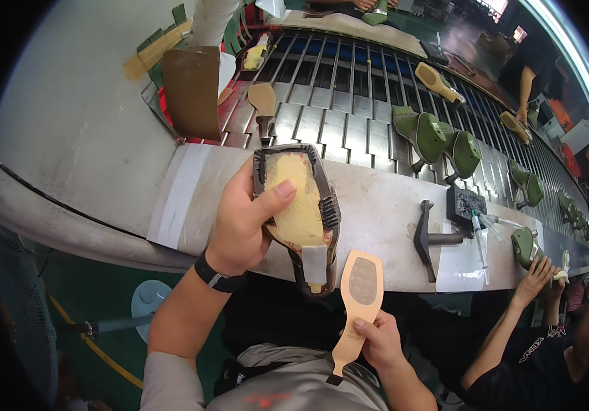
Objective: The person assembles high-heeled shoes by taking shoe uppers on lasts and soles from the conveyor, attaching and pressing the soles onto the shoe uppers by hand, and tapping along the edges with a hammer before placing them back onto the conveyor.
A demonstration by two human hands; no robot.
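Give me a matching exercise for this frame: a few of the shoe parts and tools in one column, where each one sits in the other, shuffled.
Things:
1. shoe upper on its last
2. tan sole
3. green high-heeled shoes
4. dark hammer

Places:
A. lying on the grey bench top
B. held in the left hand
C. standing on the slatted conveyor
D. held in the right hand

Pairs: 1-B, 2-D, 3-C, 4-A
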